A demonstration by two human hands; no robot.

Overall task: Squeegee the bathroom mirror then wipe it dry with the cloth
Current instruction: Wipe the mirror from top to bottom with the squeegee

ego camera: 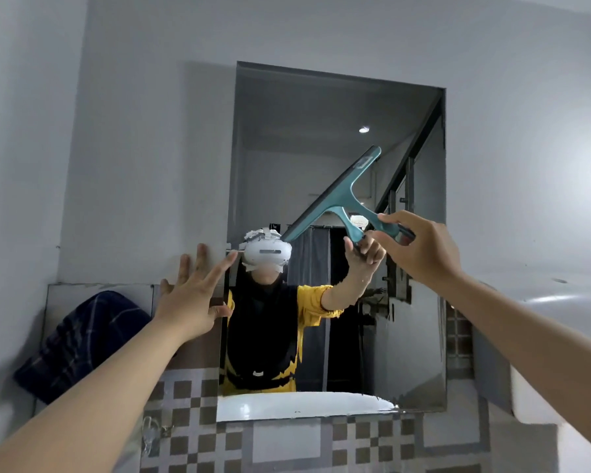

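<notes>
A frameless rectangular mirror (338, 107) hangs on the grey wall ahead. My right hand (423, 249) grips the handle of a teal squeegee (342, 196), whose blade slants across the mirror's middle from lower left to upper right. My left hand (191, 295) has its fingers spread, resting at the mirror's left edge and the wall beside it. A dark blue checked cloth (82, 339) hangs at the lower left, below my left hand. The mirror reflects a person in a yellow and black top wearing a white headset.
A checkered tile band (191, 418) runs under the mirror. The white rim of a basin shows as a reflection (301, 404) at the mirror's bottom. A white ledge or fixture (533, 397) juts out at the lower right.
</notes>
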